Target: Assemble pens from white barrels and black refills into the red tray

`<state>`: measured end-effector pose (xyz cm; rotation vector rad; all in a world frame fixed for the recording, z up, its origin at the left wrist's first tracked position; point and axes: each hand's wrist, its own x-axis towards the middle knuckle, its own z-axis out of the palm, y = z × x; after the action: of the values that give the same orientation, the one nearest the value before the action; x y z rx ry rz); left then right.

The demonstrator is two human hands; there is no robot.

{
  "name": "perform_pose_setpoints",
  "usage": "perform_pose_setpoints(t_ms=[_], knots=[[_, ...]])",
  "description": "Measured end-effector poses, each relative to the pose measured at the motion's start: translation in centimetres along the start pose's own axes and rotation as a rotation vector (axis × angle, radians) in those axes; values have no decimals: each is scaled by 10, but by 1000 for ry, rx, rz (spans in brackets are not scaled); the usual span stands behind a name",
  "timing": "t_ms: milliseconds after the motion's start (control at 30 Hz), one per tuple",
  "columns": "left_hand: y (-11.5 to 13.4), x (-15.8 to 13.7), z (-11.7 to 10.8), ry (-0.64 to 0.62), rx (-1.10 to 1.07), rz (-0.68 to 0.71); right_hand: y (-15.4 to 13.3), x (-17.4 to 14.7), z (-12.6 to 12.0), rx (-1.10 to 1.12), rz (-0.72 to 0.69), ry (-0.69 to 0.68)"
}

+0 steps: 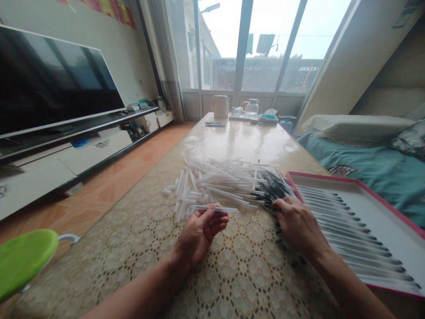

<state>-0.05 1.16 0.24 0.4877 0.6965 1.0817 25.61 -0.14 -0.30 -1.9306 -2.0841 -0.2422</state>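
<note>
White tube (230, 210) in the left fingers (219, 220); right fingers (279, 205) at the black rods (275, 184)

Left fingers: closed lightly, with the thumb pressing the slim tube against the index finger. The tube lies roughly level and extends past the fingers on both sides.

Right fingers: curled, back of the hand upward, at the near edge of the black rods. The tips are hidden; whether they grip a rod cannot be told.

Directly beyond the left fingers, a heap of loose white tubes (219, 177) extends rightward to the black rods. Small dark pieces (281, 245) lie on the near side of the right fingers, partly covered by the hand. Just to the right of the right fingers, a pink-rimmed tray (372, 199) contains a row of clear tubes with dark ends (335, 221), laid side by side.

Below both sets of fingers is the counter (219, 283), patterned with flowers. At its far end, well beyond the fingers, stand a beige jug (220, 107) and a glass pitcher (252, 108). A green seat (26, 261) is well to the left of the left fingers.
</note>
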Motion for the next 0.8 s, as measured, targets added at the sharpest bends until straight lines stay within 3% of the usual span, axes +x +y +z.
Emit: perform_pose_setpoints(t_ms=[233, 300, 400, 533, 633, 800], knots=[[-1, 0, 2, 20, 62, 9, -10, 2, -6, -39, -69, 12], [-2, 0, 2, 30, 82, 17, -13, 1, -4, 119, -39, 66], [-2, 0, 4, 29, 120, 26, -23, -2, -3, 562, 62, 94], [-3, 0, 4, 17, 142, 27, -45, -4, -9, 1094, 115, -42], [-3, 0, 5, 14, 145, 22, -58, -6, -12, 1255, 145, -93], [-4, -1, 5, 3, 149, 19, -65, -8, -7, 1289, 192, -73]])
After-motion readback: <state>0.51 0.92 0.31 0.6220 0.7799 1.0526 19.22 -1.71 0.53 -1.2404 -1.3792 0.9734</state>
